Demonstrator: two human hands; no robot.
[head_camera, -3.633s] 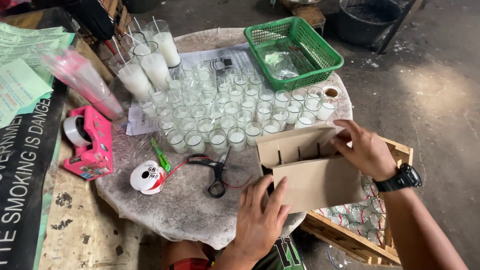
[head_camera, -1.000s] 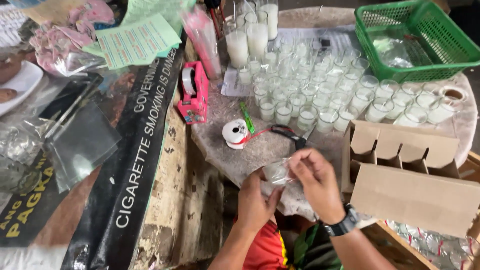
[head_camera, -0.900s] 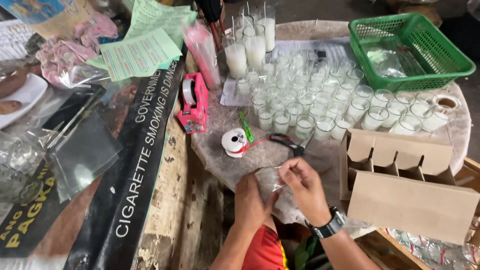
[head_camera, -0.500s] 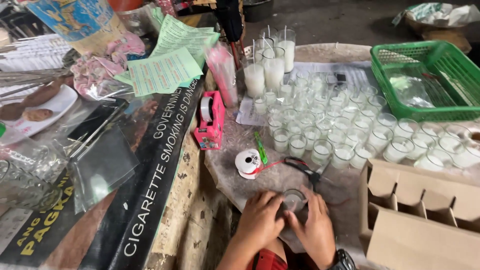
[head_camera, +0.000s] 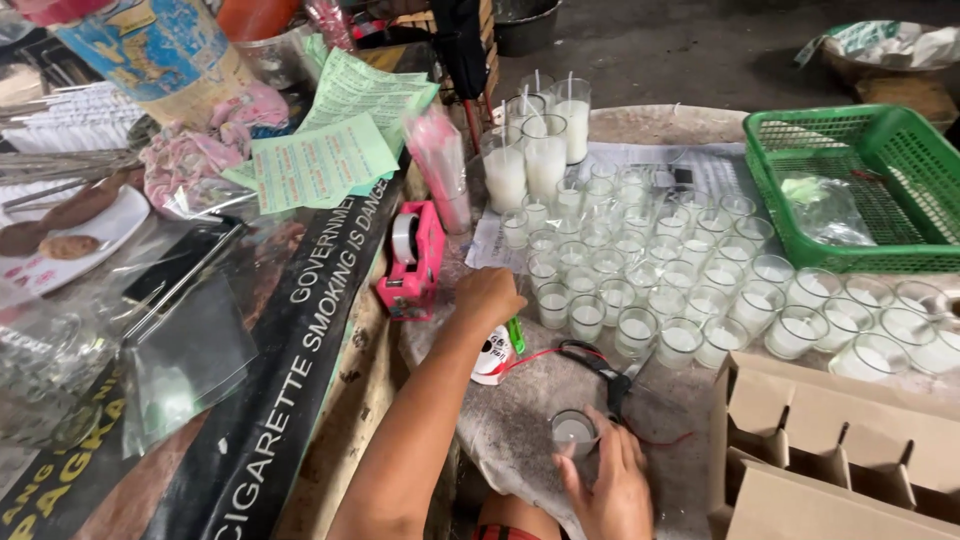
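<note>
My right hand (head_camera: 606, 482) holds a small glass candle in clear wrap (head_camera: 574, 433) against the stone table (head_camera: 540, 400) near its front edge. My left hand (head_camera: 490, 294) reaches forward, fingers curled, next to the pink tape dispenser (head_camera: 413, 256) and above a round white tape roll (head_camera: 493, 356) with a green lighter (head_camera: 516, 333) beside it. Black scissors with red string (head_camera: 607, 366) lie just beyond the candle. Several rows of small glass candles (head_camera: 660, 275) cover the middle of the table.
An open cardboard box with dividers (head_camera: 835, 450) sits at the front right. A green plastic basket (head_camera: 860, 190) stands at the back right. Tall glass candles (head_camera: 535, 150) rise at the back. Green leaflets (head_camera: 320, 160), plastic sleeves (head_camera: 190, 350) and a plate (head_camera: 60, 240) lie left.
Both hands were wrapping the candle at the table's front edge. Now my left hand has let go and reached forward toward the tape dispenser, while my right hand keeps the candle.
</note>
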